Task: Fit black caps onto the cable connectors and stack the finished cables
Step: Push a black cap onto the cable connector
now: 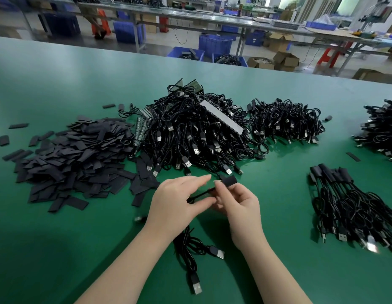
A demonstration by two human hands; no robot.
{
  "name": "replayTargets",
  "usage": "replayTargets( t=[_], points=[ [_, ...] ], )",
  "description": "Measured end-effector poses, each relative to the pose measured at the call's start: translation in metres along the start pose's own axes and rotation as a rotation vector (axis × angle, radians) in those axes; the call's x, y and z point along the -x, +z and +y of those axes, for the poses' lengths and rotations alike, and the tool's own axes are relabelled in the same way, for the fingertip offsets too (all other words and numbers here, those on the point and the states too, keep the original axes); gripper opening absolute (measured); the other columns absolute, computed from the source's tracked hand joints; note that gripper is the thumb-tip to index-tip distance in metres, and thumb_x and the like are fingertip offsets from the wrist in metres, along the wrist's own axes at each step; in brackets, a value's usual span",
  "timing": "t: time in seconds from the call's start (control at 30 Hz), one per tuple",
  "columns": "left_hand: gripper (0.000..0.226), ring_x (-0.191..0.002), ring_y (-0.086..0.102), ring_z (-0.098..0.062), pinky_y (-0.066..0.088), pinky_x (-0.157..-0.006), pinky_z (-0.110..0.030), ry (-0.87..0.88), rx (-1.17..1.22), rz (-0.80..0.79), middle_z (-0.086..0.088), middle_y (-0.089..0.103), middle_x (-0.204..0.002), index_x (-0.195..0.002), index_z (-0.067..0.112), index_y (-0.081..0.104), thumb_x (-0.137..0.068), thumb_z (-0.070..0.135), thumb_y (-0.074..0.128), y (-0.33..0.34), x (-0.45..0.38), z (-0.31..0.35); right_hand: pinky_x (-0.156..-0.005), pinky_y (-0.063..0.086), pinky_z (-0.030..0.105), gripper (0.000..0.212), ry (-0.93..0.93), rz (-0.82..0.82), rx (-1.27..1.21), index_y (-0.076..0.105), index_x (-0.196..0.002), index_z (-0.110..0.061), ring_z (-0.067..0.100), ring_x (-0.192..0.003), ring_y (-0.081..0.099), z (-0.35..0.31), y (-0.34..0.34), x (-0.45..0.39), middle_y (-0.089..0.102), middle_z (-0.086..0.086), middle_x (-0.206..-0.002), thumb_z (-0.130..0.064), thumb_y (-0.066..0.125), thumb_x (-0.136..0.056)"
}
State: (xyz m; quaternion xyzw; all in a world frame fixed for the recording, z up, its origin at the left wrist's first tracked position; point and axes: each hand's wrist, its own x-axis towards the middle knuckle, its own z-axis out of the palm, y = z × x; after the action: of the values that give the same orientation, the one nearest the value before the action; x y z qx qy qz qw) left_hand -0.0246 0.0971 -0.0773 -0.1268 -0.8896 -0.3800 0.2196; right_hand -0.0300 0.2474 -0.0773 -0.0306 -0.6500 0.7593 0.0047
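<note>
1. Cables (191,249) w/ USB plugs lie low-centre on green counter (59,249).
2. Right hand (239,207) pinches black cap (229,180); left hand (179,200) pinches cable end, mid-frame.
3. Finished stack (353,207) right; loose caps pile (76,159) left; cable heap (197,132) behind.

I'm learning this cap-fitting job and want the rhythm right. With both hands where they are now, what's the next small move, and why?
Probably push the black cap fully home along the cable. The right hand pinches the cap at its fingertips and the left hand holds the cable just behind it, so the piece looks mid-fit and not ready for the finished stack on the right.
</note>
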Motion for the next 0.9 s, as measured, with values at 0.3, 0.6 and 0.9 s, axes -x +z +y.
replayTargets(
  t=[0.3,0.6,0.9],
  points=[
    [0.01,-0.081,0.066,-0.004,0.054,-0.072,-0.033,0.047,-0.135,-0.053,0.015,0.072,-0.085,-0.092,0.024,0.079,-0.083,0.025,0.074,0.001,-0.003,-0.007,-0.06,0.056,0.024,0.014,0.06,0.168,-0.334,0.077,-0.071,-0.021,0.018,-0.066,0.07,-0.007,-0.009,-0.007,0.07,0.003,-0.073,-0.032,0.073,-0.077],
    [0.017,-0.085,0.06,0.0,0.051,-0.075,-0.021,0.084,0.021,-0.012,0.017,0.068,-0.093,-0.102,0.026,0.074,-0.088,0.03,0.065,0.003,-0.002,-0.003,-0.071,0.053,0.021,0.013,-0.141,0.035,0.227,0.077,-0.084,-0.024,0.008,-0.076,0.067,0.002,-0.001,0.0,0.075,-0.004,-0.081,-0.018,0.069,-0.092],
    [0.039,-0.095,0.057,0.004,0.04,-0.085,-0.003,0.0,0.041,0.073,0.012,0.06,-0.11,-0.13,0.029,0.057,-0.091,0.024,0.056,-0.001,-0.002,-0.004,-0.051,0.048,0.024,0.013,-0.035,0.243,0.387,0.064,-0.1,-0.033,0.011,-0.059,0.063,-0.048,-0.065,-0.038,0.071,-0.001,-0.091,-0.03,0.051,-0.103]
  ],
)
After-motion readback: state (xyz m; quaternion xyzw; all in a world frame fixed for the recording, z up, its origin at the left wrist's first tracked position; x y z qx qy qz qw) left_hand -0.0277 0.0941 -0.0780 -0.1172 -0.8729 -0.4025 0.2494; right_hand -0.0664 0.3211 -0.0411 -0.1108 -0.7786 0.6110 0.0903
